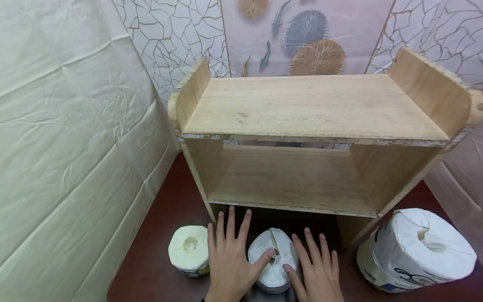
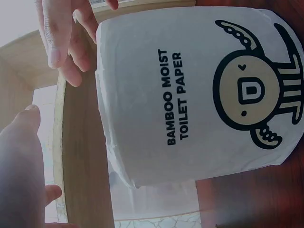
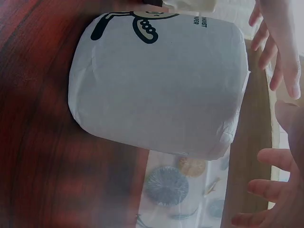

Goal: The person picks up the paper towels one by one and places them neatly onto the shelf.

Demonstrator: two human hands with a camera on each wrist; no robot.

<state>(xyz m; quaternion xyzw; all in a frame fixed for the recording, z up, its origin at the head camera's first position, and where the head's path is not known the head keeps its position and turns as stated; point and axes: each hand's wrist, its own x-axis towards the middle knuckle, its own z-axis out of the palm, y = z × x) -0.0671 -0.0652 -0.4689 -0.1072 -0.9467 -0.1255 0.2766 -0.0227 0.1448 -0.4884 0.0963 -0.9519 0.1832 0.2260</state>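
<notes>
A white-wrapped toilet paper roll (image 1: pixel 277 277) stands upright between my two hands, its torn top wrapper facing up. My left hand (image 1: pixel 232 264) is over its left side, fingers spread, with the thumb overlapping the roll's top. On the right side my right hand (image 1: pixel 317 268) also has its fingers extended, its thumb near the top edge. Seen from the left wrist, the roll (image 2: pixel 133 95) bears a cartoon animal and the words "bamboo moist toilet paper". The right wrist view shows the roll's plainer side (image 3: pixel 161 85), with the hands beyond its top end.
A wooden shelf unit (image 1: pixel 313 109) stands just beyond the hands, its lowest compartment open toward them. A smaller roll (image 1: pixel 188 247) is at the left, a larger wrapped roll (image 1: pixel 415 251) at the right. All rest on a dark red table (image 1: pixel 151 243); pale cloth (image 1: pixel 75 126) hangs at the left.
</notes>
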